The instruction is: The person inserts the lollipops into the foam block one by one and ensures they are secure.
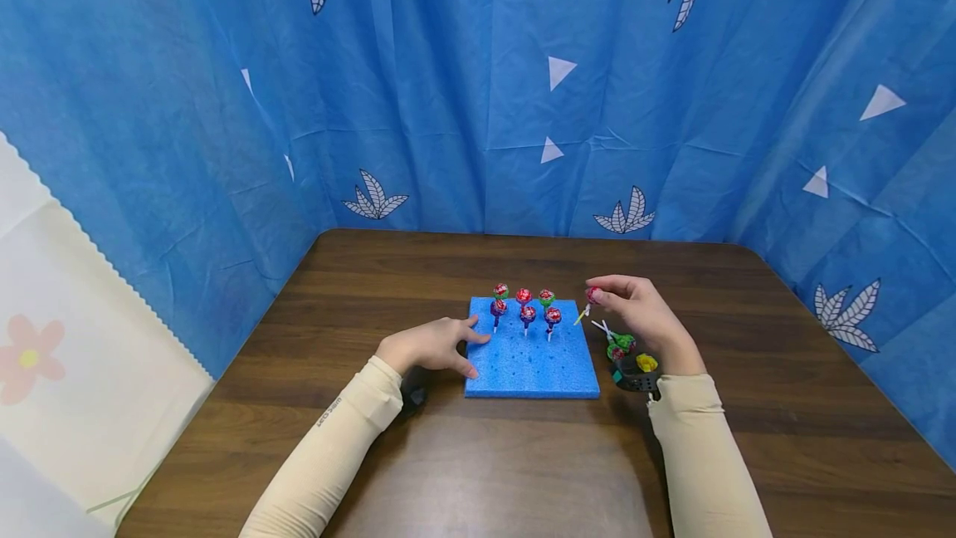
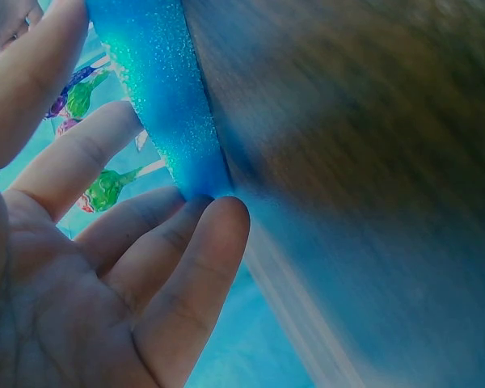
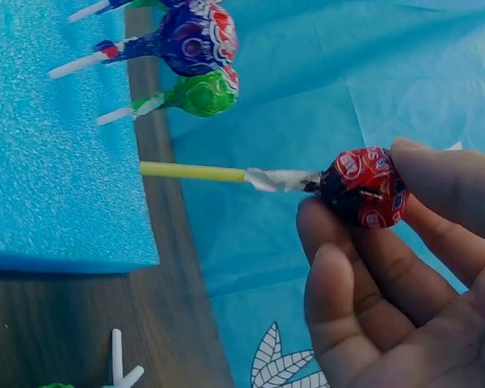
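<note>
My right hand pinches a red-wrapped lollipop by its candy end, between thumb and fingers. Its yellow stick slants down to the back right part of a blue foam board; whether the tip is in the foam I cannot tell. At the board's left side is my left hand, fingers spread and extended, with fingertips against the edge. Several wrapped lollipops stand upright in two rows in the board's far half, some green, others purple and red.
Right of the board, loose green lollipops with white sticks lie on the wooden table. A yellow-wrapped piece shows by the black band on my right wrist. Blue curtains hang behind the table.
</note>
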Motion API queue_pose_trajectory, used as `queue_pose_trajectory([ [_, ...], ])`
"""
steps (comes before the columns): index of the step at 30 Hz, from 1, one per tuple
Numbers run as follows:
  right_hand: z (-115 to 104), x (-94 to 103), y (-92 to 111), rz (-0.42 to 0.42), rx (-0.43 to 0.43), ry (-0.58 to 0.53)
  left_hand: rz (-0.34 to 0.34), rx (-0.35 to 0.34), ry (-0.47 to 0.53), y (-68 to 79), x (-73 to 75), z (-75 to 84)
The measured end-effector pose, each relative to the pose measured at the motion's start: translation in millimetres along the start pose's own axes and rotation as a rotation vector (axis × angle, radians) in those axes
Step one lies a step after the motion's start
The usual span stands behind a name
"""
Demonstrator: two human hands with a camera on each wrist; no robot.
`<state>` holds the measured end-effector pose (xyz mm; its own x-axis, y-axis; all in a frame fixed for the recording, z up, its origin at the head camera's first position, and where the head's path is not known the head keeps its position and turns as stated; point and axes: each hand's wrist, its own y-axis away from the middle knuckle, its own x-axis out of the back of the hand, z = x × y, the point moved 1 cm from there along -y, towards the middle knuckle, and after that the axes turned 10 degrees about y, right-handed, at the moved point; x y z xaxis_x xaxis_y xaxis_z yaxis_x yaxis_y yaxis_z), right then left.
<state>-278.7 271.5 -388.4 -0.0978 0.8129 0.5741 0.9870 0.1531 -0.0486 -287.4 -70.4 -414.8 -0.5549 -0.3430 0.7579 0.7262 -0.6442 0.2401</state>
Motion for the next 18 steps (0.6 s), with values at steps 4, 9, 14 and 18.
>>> queue_pose_trajectory([
  [4, 0.7, -4.2, -3.1, 0.000, 0.004, 0.029, -0.002, -0.003, 0.001, 0.2, 0.7, 0.0],
  [9, 0.7, -10.5, -6.3, -0.001, 0.006, 0.057, -0.002, -0.005, -0.003, 0.5, 1.3, -0.6],
  [14, 0.1, -16.0, -7.7, -0.012, 0.011, 0.075, -0.002, -0.001, -0.003, 0.6, 1.9, -0.7],
  [18, -0.2, -18.3, -7.5, -0.019, 0.014, 0.088, -0.002, 0.001, 0.003, 0.8, 2.2, -0.7],
])
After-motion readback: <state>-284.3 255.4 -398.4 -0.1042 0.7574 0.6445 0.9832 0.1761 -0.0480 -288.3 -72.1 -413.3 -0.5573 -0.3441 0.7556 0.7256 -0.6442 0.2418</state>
